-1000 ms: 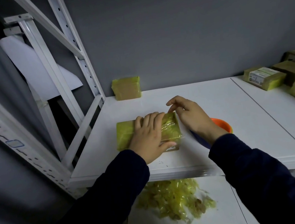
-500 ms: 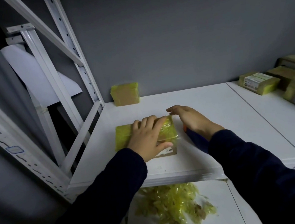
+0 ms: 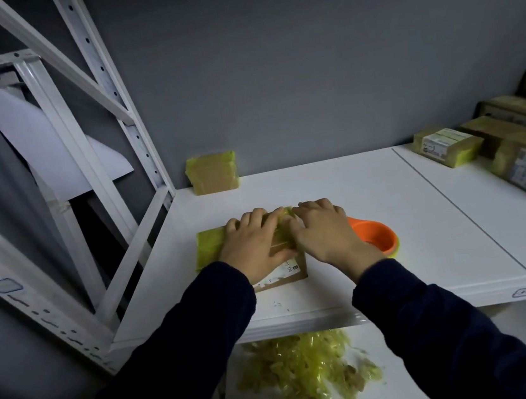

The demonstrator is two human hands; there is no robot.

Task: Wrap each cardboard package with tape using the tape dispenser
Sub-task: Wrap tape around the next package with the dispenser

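- Neither grip pinches anything: left hand point(image 3: 254, 246) and right hand point(image 3: 322, 235) press straight fingers flat on the package point(image 3: 209, 247).
- The right hand has come off the tape dispenser point(image 3: 375, 235), which lies just beside the package on the shelf point(image 3: 386, 190).
- It looks like this strip is being smoothed down.

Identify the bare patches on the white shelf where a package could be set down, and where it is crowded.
Free: the shelf between the back package and the right-hand boxes; the front strip right of the tape dispenser. Crowded: around left hand and right hand.

Two hands: left hand point(image 3: 254, 246), right hand point(image 3: 322, 235); one tape dispenser point(image 3: 375, 235); one tape-scrap heap point(image 3: 309, 369); at least five packages point(image 3: 212, 174)
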